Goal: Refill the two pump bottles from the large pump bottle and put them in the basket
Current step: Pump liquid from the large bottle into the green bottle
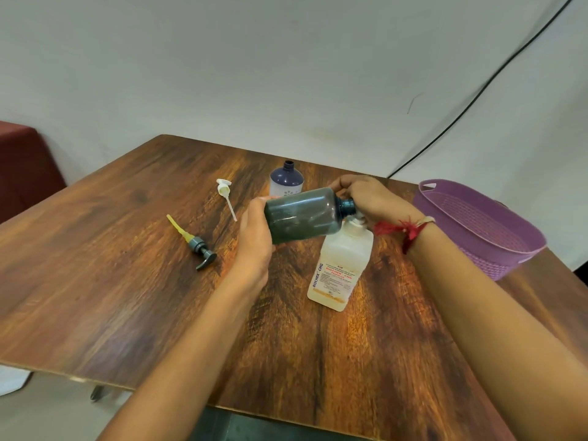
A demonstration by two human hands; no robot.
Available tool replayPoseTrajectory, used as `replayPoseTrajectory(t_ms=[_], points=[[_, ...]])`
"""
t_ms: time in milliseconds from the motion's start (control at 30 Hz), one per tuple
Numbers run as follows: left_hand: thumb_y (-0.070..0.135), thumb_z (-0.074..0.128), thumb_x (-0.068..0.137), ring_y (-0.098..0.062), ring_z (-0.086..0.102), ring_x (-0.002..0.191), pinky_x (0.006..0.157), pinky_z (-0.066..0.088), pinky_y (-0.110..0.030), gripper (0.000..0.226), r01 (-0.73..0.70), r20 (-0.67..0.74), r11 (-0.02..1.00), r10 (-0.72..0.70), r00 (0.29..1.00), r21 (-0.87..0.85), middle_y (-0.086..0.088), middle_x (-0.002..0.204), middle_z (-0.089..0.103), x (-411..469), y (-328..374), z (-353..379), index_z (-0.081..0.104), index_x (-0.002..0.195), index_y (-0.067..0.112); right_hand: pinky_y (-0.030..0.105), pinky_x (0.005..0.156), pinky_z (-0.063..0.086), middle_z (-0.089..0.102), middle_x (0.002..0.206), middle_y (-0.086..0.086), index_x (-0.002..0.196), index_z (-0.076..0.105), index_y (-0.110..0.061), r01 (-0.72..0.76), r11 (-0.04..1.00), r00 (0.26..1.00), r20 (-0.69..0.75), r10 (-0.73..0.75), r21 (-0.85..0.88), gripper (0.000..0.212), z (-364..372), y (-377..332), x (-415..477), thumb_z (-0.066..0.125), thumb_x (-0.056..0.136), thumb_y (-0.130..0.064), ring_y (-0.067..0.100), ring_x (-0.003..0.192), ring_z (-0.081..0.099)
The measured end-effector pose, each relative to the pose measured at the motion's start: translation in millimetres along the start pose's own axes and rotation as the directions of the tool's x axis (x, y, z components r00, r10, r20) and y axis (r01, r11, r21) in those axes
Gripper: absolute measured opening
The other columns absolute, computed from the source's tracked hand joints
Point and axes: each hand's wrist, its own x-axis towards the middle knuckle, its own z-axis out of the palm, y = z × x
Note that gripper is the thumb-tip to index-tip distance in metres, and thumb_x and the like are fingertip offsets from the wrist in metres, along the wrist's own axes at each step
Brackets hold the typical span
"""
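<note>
Left hand [254, 240] wrapped round the base of the dark bottle [302, 214], holding it on its side in the air above the table [127, 281], open neck pointing right. Right hand [366, 198] curled over the pump head [355, 221] of the big bottle [342, 265], right at the dark bottle's mouth; exact finger contact hidden under the hand.

Big bottle upright on the table, middle right, below the dark bottle's neck end. Blue bottle [286, 181] upright just behind, far side, neck open. White pump [224, 194] and grey pump [199, 245] lying loose to the left, apart from all bottles. Basket [483, 230] at the right edge, both small bottles outside it.

Step in hand, as judged: pumping from the big bottle into the dark one. Early in the task.

To do it well:
- Keep the dark bottle's mouth tight against the nozzle tip, no gap for drips.
- Tip the neck slightly upward so liquid runs toward the base instead of back out.
- Press straight down in slow full strokes; no hand on the big bottle's body, so any sideways push likely to rock it.
- Watch the level through the tinted wall; stop short of the neck to leave room for the pump tube.
- Likely grey pump for this bottle, by colour match only.
</note>
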Motion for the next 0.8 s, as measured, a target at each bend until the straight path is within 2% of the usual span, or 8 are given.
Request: replayPoseTrajectory(t_ms=[133,167,267,333,433,567,700,800], points=[[0.040,0.033,0.098,-0.019,0.058,0.107,0.066,0.053,-0.025,0.034,-0.009,0.022,1.000,0.009,1.000,-0.007,-0.009,0.118,0.058,-1.1,-0.7,0.2,0.064,0.097,0.026,0.023,0.064,0.048,0.057,0.120,0.022,0.083,0.057,-0.016,0.048,0.997,0.998,0.044,-0.045,-0.062,0.033,-6.4,-9.6,0.6,0.034,0.094,0.004,0.013,0.076,0.053],[0.041,0.034,0.098,-0.019,0.057,0.107,0.068,0.053,-0.027,0.034,-0.012,0.020,1.000,0.012,1.000,-0.006,-0.008,0.117,0.058,-1.6,-1.5,0.6,0.064,0.097,0.026,0.018,0.061,0.047,0.056,0.124,0.024,0.082,0.057,-0.017,0.053,0.998,0.997,0.066,-0.050,-0.043,0.033,-7.0,-10.4,0.0,0.035,0.094,0.004,0.010,0.074,0.052],[0.040,0.033,0.098,-0.020,0.057,0.107,0.074,0.054,-0.031,0.034,-0.048,-0.004,0.999,0.048,0.999,0.019,-0.009,0.117,0.058,-1.5,-4.2,1.7,0.064,0.095,0.026,0.015,0.042,0.040,0.059,0.108,0.017,0.082,0.059,-0.018,0.016,1.000,0.998,0.056,-0.016,-0.008,0.037,-4.1,-5.5,-2.6,0.031,0.096,0.002,0.012,0.062,0.052],[0.038,0.033,0.098,-0.017,0.058,0.103,0.069,0.053,-0.028,0.034,-0.049,-0.015,0.999,0.049,0.999,0.018,-0.008,0.114,0.060,-1.6,-5.2,2.2,0.065,0.092,0.026,0.021,0.047,0.038,0.058,0.103,0.019,0.085,0.060,-0.014,-0.005,1.000,0.998,0.059,0.004,0.016,0.037,-1.8,-2.2,-2.6,0.028,0.097,0.001,0.020,0.063,0.050],[0.039,0.034,0.098,-0.014,0.060,0.097,0.064,0.051,-0.022,0.033,-0.022,-0.020,1.000,0.022,1.000,-0.008,-0.003,0.106,0.062,-2.7,-8.2,2.4,0.064,0.090,0.028,0.020,0.052,0.040,0.057,0.104,0.016,0.089,0.059,-0.012,0.007,1.000,0.999,0.047,-0.006,-0.002,0.033,-2.9,-6.7,-1.3,0.029,0.096,0.000,0.016,0.066,0.050],[0.041,0.034,0.097,-0.017,0.059,0.101,0.070,0.051,-0.026,0.034,-0.031,-0.019,0.999,0.031,0.999,-0.011,-0.006,0.108,0.062,-1.9,-11.9,4.7,0.064,0.096,0.025,0.022,0.056,0.041,0.058,0.105,0.013,0.087,0.061,-0.017,-0.001,0.999,0.998,0.067,-0.002,0.035,0.033,-4.6,-4.6,-0.3,0.034,0.097,-0.001,0.013,0.068,0.052],[0.039,0.034,0.096,-0.021,0.059,0.104,0.074,0.051,-0.032,0.035,-0.024,-0.024,1.000,0.024,0.999,0.009,-0.010,0.113,0.061,-1.5,-11.3,3.4,0.063,0.102,0.021,0.022,0.052,0.040,0.056,0.111,0.010,0.106,0.063,-0.012,0.019,0.990,0.998,0.065,-0.011,-0.137,0.038,-2.4,1.1,1.1,0.033,0.096,0.009,0.020,0.071,0.052],[0.040,0.035,0.096,-0.024,0.059,0.107,0.074,0.053,-0.034,0.035,-0.006,-0.003,1.000,0.006,1.000,-0.007,-0.012,0.116,0.060,-1.0,-8.4,0.9,0.063,0.103,0.021,0.021,0.050,0.042,0.056,0.111,0.010,0.092,0.060,-0.016,0.032,0.992,0.999,0.038,-0.027,-0.122,0.035,-5.2,-7.2,1.0,0.032,0.096,0.005,0.015,0.069,0.051]])
